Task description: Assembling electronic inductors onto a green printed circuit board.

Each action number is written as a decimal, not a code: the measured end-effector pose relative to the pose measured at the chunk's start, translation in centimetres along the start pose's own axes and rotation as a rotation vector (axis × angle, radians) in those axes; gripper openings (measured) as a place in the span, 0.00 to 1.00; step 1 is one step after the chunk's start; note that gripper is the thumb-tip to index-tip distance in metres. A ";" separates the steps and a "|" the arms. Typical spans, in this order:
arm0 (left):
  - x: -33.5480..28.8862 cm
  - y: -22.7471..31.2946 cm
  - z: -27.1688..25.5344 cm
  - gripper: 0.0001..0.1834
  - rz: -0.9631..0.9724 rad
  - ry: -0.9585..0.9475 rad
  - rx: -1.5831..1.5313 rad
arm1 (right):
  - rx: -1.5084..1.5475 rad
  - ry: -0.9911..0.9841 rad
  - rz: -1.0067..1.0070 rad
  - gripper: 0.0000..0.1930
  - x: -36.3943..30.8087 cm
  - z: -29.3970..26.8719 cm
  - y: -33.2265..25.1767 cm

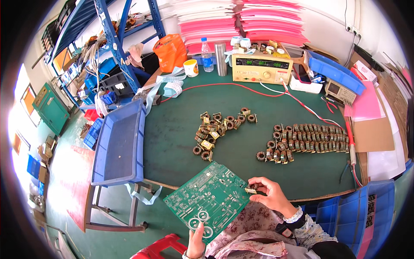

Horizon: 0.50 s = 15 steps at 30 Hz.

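Pink stacks [271,23] back the green tabletop [172,125], left grip [196,244] clamped on a circuit board [215,190], right grip [272,195] on a coil [253,187].

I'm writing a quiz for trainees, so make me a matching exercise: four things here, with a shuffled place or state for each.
1. Circuit board
2. Bench power supply
3. Metal flask
4. Lone toroidal coil

A. Between fingers of the right hand
B. Held in the left hand
C. Just right of the plastic bottle
D. Green display lit

Pairs: 1-B, 2-D, 3-C, 4-A
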<state>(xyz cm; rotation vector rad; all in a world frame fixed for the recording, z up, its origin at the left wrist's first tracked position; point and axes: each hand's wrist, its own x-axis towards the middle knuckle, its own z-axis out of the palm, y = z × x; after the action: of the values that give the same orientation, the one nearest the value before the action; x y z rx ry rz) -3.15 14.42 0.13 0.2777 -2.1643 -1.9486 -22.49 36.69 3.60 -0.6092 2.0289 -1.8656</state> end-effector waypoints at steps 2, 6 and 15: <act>0.2 0.7 0.0 0.30 0.028 -0.021 0.044 | 0.060 0.010 0.046 0.16 -0.2 -0.1 0.1; 0.1 0.3 -0.3 0.32 0.012 -0.005 0.067 | 0.075 0.000 0.059 0.18 -0.2 0.0 0.2; 0.2 -0.5 0.1 0.24 -0.123 0.075 -0.207 | -0.260 0.145 -0.170 0.13 0.1 0.8 0.1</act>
<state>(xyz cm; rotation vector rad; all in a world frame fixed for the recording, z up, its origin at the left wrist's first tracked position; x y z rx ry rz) -3.38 14.44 -0.38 0.4488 -1.9218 -2.1711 -22.22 35.96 3.38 -0.7546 2.4070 -1.7963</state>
